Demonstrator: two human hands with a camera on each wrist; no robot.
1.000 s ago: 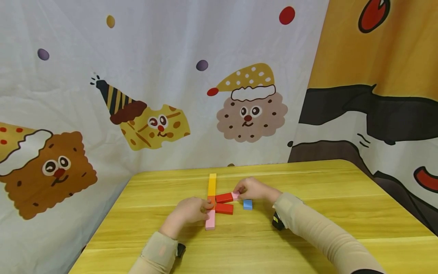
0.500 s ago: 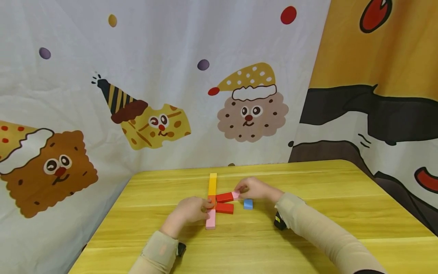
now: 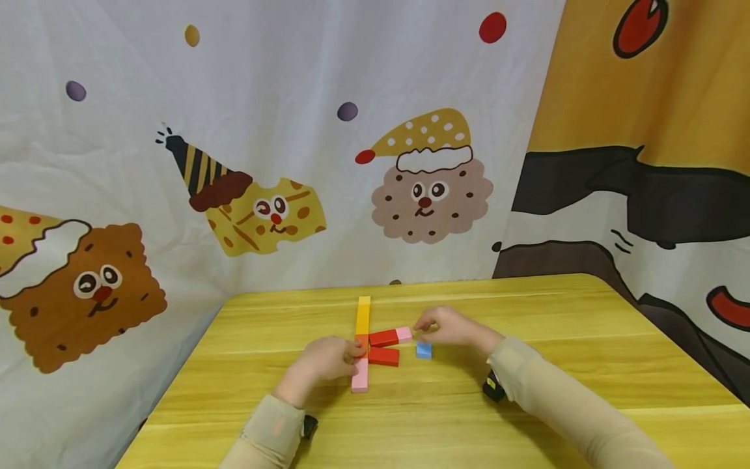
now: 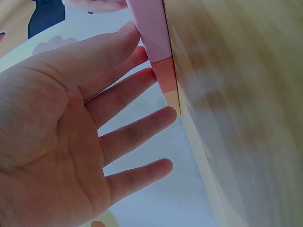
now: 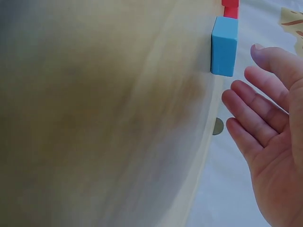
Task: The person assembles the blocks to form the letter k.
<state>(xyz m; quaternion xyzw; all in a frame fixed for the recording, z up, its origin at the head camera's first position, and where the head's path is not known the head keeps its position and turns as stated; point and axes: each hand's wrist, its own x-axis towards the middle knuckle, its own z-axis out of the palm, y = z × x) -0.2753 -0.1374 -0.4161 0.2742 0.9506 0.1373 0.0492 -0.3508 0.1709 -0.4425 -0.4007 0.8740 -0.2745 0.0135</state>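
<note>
In the head view a column of blocks runs away from me: a pink block (image 3: 360,376), an orange block (image 3: 362,345) and yellow ones (image 3: 364,318). My left hand (image 3: 328,359) touches its left side at the pink and orange blocks; the left wrist view shows straight, spread fingers (image 4: 137,132). Two red blocks (image 3: 383,337) (image 3: 383,356) branch right from the column. A small pink block (image 3: 404,335) ends the farther branch. My right hand (image 3: 448,326) hovers just right of it, holding nothing, beside and behind a blue block (image 3: 424,351). Its fingers are relaxed in the right wrist view.
The blocks lie on a wood-grain table (image 3: 445,423). A cartoon-printed curtain (image 3: 346,65) hangs behind its far edge. Each wrist carries a small dark device, such as the one under the right wrist (image 3: 493,387).
My right hand has let go of the small pink block and moved slightly right, leaving the block against the red one. My left hand and the other blocks stay put.
</note>
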